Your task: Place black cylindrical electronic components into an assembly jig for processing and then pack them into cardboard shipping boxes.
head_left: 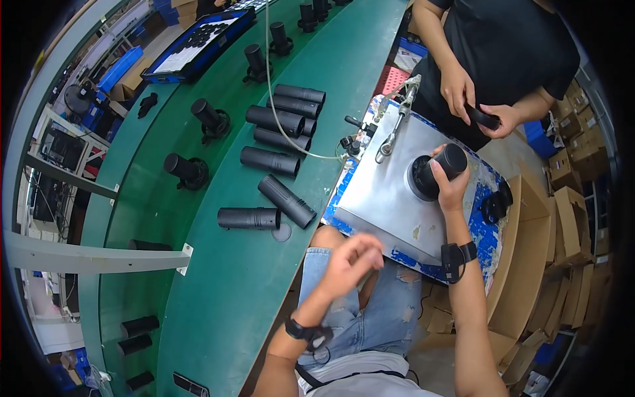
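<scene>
My right hand [455,188] is wrapped round a black cylinder [452,161]. The cylinder leans over a round black fitting [423,177] on the metal-topped fixture [383,192]; whether the two are joined I cannot tell. Above my lap, apart from the fixture, is my left hand [352,264], its fingers curled and slightly blurred, so whether it holds anything is unclear. Several ribbed black tubes [270,161] lie on the green bench to the left. A lever mechanism with a hose [395,129] is mounted along the fixture's far left side.
Across the fixture a person in black holds a black ring [483,118]. Black cylinders on bases [210,120] stand along the green bench [218,278]. A cardboard box [522,264] is open at the right. One black ring part [496,202] lies at the fixture's right edge.
</scene>
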Tool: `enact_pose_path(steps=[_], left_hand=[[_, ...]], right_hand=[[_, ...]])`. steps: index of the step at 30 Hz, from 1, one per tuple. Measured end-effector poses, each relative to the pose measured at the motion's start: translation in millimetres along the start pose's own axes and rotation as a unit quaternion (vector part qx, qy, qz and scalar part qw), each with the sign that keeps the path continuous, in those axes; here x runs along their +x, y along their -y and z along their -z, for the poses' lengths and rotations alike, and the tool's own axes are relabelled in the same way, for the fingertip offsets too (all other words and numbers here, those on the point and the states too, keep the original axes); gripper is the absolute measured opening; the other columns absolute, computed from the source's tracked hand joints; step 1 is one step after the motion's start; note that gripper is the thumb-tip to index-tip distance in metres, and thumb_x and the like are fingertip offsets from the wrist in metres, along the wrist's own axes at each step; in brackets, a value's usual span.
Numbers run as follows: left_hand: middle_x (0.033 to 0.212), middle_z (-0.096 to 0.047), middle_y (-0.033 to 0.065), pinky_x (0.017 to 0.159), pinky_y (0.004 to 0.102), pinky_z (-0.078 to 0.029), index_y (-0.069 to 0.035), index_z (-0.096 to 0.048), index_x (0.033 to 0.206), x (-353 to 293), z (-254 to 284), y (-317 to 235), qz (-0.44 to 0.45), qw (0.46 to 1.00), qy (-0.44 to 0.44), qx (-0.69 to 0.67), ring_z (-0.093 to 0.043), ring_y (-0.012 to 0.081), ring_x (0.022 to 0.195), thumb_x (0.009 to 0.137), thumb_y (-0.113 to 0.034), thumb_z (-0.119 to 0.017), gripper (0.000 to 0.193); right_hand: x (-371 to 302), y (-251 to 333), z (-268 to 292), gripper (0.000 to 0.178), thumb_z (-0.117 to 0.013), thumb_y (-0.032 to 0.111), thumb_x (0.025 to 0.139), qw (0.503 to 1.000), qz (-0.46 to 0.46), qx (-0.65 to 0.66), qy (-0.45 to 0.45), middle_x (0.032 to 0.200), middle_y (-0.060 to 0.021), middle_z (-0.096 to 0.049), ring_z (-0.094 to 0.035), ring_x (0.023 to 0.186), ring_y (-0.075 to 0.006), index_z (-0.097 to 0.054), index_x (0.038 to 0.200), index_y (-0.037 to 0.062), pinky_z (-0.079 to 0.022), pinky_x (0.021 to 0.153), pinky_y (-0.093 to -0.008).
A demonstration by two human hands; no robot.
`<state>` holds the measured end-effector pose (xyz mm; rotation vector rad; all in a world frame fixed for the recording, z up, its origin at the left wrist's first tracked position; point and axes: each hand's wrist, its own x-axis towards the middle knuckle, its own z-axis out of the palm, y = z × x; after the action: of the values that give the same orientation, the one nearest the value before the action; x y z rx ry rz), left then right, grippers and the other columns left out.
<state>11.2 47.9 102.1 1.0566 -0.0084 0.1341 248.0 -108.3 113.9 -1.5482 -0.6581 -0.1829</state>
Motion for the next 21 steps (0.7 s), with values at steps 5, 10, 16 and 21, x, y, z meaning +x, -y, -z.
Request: enact_pose_path(steps=[5,10,16,21], left_hand=[[0.077,-0.063,0.0042,0.066,0.0247,-0.047,0.001,-0.060,0.097,128,45,-50,-0.106,0.975,-0.083,0.178,-0.059,0.0080,0.072,0.092,-0.015,-0.056,0.018],[0.109,-0.065,0.0147,0.087,0.0443,-0.046,-0.006,-0.060,0.114,254,112,-17,-0.148,0.678,-0.117,0.710,-0.061,0.0306,0.103,0.082,-0.021,-0.058,0.035],[0.116,-0.064,0.0127,0.093,0.0432,-0.045,-0.010,-0.063,0.115,285,120,-2,0.128,0.630,0.006,0.766,-0.058,0.0308,0.112,0.081,-0.033,-0.064,0.041],[0.113,-0.065,0.0182,0.091,0.0439,-0.047,-0.006,-0.068,0.105,288,111,4,0.158,0.637,-0.015,0.755,-0.060,0.0342,0.108,0.079,-0.023,-0.056,0.034]], right_hand=[[0,0,1,0.035,-0.064,0.006,0.077,1.000,-0.007,0.000,0.007,0.100,-0.0096,-0.056,-0.055,0.093,-0.0180,-0.051,0.108,0.0007,-0.043,0.089,-0.0315],[0,-3,-9,0.036,-0.064,0.003,0.075,0.999,0.004,0.032,-0.007,0.099,-0.0099,-0.056,-0.056,0.091,-0.0181,-0.050,0.108,0.0009,-0.044,0.088,-0.0314],[2,-4,-3,0.037,-0.065,0.001,0.074,1.000,0.010,0.022,-0.011,0.098,-0.0106,-0.057,-0.056,0.089,-0.0184,-0.049,0.107,0.0006,-0.044,0.087,-0.0313],[2,6,1,0.038,-0.066,0.001,0.074,0.999,0.016,0.033,0.000,0.096,-0.0105,-0.058,-0.057,0.088,-0.0178,-0.048,0.108,0.0000,-0.044,0.086,-0.0304]])
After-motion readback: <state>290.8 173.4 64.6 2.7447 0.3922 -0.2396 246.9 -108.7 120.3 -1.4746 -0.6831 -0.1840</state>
